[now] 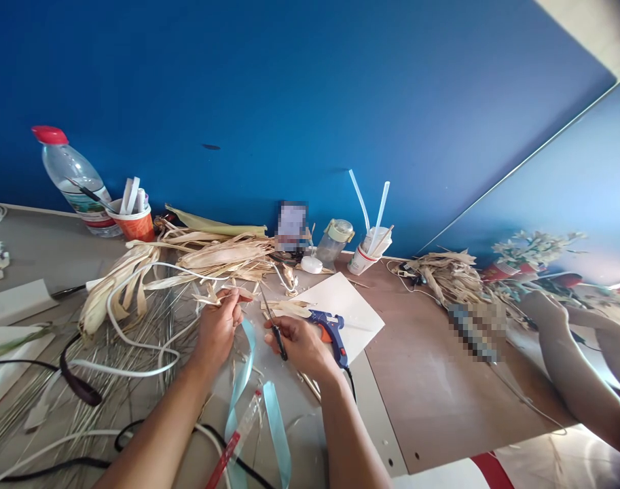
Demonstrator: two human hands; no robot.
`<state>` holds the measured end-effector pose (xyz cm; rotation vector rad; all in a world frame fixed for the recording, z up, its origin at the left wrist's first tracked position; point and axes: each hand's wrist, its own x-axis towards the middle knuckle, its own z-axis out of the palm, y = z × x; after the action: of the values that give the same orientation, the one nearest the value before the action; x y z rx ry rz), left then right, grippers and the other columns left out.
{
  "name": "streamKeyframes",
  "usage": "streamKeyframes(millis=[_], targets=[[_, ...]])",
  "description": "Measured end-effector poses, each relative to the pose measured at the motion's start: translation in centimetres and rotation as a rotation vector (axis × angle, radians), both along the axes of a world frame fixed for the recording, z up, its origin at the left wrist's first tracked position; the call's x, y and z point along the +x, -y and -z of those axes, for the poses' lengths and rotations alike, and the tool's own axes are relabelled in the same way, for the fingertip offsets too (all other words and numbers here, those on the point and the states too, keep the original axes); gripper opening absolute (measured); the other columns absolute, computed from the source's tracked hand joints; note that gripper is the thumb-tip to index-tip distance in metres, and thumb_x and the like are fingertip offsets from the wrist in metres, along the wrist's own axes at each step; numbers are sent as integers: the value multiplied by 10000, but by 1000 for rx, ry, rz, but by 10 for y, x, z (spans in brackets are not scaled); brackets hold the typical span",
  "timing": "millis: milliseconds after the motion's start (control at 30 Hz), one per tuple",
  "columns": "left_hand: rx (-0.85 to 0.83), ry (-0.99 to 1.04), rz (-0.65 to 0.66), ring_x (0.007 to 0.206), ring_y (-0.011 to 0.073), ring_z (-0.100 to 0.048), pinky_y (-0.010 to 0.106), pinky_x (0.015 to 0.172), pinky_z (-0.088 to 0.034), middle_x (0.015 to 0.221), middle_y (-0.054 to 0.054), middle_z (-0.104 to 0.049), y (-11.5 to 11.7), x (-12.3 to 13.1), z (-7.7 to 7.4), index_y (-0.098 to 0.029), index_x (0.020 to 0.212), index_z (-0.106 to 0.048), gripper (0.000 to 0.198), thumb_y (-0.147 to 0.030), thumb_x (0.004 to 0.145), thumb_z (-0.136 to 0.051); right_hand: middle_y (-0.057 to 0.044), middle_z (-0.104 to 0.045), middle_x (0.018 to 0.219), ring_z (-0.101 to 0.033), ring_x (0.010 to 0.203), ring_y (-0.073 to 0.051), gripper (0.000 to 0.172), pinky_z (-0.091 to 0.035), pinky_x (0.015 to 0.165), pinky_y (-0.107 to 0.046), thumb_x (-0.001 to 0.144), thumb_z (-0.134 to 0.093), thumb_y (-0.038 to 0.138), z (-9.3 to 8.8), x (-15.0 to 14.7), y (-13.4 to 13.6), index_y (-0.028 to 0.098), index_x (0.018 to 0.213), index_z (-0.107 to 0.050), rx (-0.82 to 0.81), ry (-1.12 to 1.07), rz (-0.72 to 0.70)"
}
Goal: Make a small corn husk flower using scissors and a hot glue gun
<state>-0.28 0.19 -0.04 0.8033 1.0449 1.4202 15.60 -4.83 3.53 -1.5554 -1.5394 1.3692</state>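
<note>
My left hand [219, 324] pinches a strip of dried corn husk [227, 293] just above the table. My right hand [300, 344] is closed on small black-handled scissors [273, 324], blades pointing up toward the husk strip. A blue hot-glue gun [331, 331] lies on a white sheet of paper [354, 304] right behind my right hand. A light blue ribbon [246, 370] runs between my two forearms, and a clear ruler with a red edge [237, 438] lies beside it.
A pile of corn husks [208, 257], white cord [136, 339] and thin stalks cover the left. At the back stand a water bottle [73, 178], an orange cup [135, 224], a jar [335, 239] and a cup with glue sticks [369, 252]. Another person's arm [569, 367] rests at right.
</note>
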Motion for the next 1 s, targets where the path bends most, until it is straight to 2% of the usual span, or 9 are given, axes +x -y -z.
streamKeyframes(millis=[267, 400, 600, 833, 1000], targets=[[37, 36, 19, 410, 55, -257, 257, 449, -226, 571, -30, -558, -1, 2, 1, -178, 674, -605, 254, -397, 785, -672, 36, -488, 596, -377, 547, -118, 332, -280, 509, -247, 752, -666, 487, -1, 3, 2, 221, 949, -695, -11, -130, -106], [35, 47, 23, 408, 59, -250, 259, 450, -218, 545, -40, -532, -1, 2, 3, -186, 687, -617, 240, -397, 790, -666, 38, -491, 589, -378, 543, -116, 334, -280, 509, -245, 750, -669, 500, 1, 3, 2, 223, 935, -702, -9, -162, -106], [20, 57, 11, 414, 57, -268, 266, 455, -213, 644, -19, -607, -1, 3, 2, -194, 680, -616, 212, -375, 770, -678, 46, -482, 562, -371, 516, -107, 320, -277, 495, -235, 748, -675, 489, 6, 2, 2, 219, 916, -709, -1, -167, -92], [22, 58, 9, 406, 45, -269, 251, 444, -220, 610, -24, -592, -3, 4, 4, -182, 669, -579, 264, -404, 735, -705, 55, -497, 526, -380, 482, -98, 262, -284, 465, -218, 759, -671, 442, 3, 0, 2, 217, 887, -714, 23, -194, -78], [27, 51, 7, 407, 45, -278, 249, 445, -235, 558, -26, -557, -3, 3, 4, -165, 661, -603, 288, -421, 736, -712, 52, -512, 539, -385, 485, -93, 232, -281, 468, -217, 783, -642, 372, 1, 0, 1, 195, 914, -714, 10, -117, -38]])
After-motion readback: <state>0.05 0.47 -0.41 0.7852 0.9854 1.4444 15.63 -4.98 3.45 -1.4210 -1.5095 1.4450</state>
